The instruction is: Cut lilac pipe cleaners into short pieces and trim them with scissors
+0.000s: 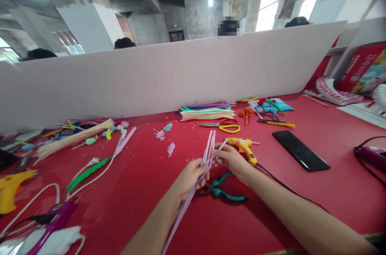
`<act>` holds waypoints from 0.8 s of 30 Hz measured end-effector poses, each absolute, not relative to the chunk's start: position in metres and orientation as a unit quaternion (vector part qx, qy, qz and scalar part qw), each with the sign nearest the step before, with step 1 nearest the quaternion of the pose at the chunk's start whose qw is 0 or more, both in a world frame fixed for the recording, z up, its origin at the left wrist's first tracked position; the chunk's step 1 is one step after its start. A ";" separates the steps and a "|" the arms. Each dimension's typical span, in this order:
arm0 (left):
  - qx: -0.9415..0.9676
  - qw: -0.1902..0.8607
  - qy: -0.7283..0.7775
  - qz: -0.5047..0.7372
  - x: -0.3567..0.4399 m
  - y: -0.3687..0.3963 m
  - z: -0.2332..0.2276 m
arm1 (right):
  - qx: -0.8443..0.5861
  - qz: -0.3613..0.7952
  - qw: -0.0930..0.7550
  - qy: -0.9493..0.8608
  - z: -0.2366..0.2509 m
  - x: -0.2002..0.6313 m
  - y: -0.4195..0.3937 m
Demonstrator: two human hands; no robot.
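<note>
I am gripping the pale pipe cleaners (208, 154) in my closed left hand (190, 176) while my right hand (230, 158) is pinching one end, steadying them above the worktop (144, 190).

Left hand (189, 176) and right hand (230, 159) pinching lilac pipe cleaners (208, 154) — red table (144, 190)

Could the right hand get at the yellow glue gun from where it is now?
Probably yes. The yellow glue gun lies on the red table just beyond the right hand, nothing between them, but that hand is pinching the lilac pipe cleaners and would have to let go.
</note>
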State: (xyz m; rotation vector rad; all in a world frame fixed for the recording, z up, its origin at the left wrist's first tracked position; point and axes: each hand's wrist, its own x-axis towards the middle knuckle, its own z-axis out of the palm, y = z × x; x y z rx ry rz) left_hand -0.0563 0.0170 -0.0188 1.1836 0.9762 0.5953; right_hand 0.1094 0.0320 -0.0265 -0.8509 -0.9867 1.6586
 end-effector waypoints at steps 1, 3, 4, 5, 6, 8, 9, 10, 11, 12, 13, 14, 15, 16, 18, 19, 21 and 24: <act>0.525 0.682 0.434 0.267 -0.056 0.017 -0.020 | -0.348 0.690 0.488 -0.406 -0.027 0.108 0.030; 0.518 0.686 0.434 0.268 -0.056 0.016 -0.020 | -0.342 0.698 0.480 -0.406 -0.027 0.107 0.029; 0.515 0.689 0.434 0.268 -0.056 0.015 -0.020 | -0.339 0.702 0.477 -0.407 -0.027 0.107 0.028; 0.512 0.692 0.432 0.268 -0.056 0.014 -0.019 | -0.336 0.705 0.473 -0.408 -0.027 0.108 0.028; 0.510 0.695 0.429 0.270 -0.057 0.013 -0.018 | -0.333 0.709 0.469 -0.408 -0.028 0.108 0.028; 0.504 0.705 0.418 0.273 -0.057 0.010 -0.017 | -0.327 0.718 0.460 -0.408 -0.028 0.110 0.027; 0.501 0.711 0.412 0.273 -0.057 0.009 -0.017 | -0.323 0.723 0.456 -0.407 -0.029 0.110 0.027; 0.497 0.717 0.405 0.272 -0.057 0.008 -0.016 | -0.319 0.727 0.453 -0.406 -0.029 0.110 0.027; 0.494 0.724 0.398 0.270 -0.057 0.007 -0.016 | -0.315 0.730 0.451 -0.405 -0.029 0.109 0.026; 0.491 0.731 0.391 0.267 -0.057 0.006 -0.016 | -0.312 0.732 0.452 -0.404 -0.029 0.109 0.025; 0.490 0.736 0.384 0.265 -0.057 0.005 -0.016 | -0.309 0.733 0.453 -0.403 -0.029 0.108 0.024; 0.489 0.740 0.379 0.265 -0.057 0.005 -0.017 | -0.308 0.732 0.456 -0.402 -0.029 0.107 0.024; 0.487 0.742 0.376 0.266 -0.056 0.004 -0.017 | -0.308 0.729 0.460 -0.403 -0.028 0.107 0.023; 0.485 0.743 0.376 0.267 -0.056 0.004 -0.016 | -0.309 0.725 0.465 -0.403 -0.028 0.107 0.023; 0.483 0.742 0.376 0.274 -0.054 0.004 -0.016 | -0.313 0.715 0.477 -0.405 -0.028 0.107 0.023; 0.482 0.742 0.374 0.276 -0.053 0.004 -0.016 | -0.316 0.709 0.484 -0.405 -0.029 0.107 0.024; 0.484 0.743 0.366 0.282 -0.051 0.005 -0.015 | -0.324 0.695 0.498 -0.406 -0.030 0.109 0.027; 0.495 0.729 0.363 0.303 -0.046 0.007 -0.012 | -0.334 0.675 0.521 -0.402 -0.031 0.111 0.030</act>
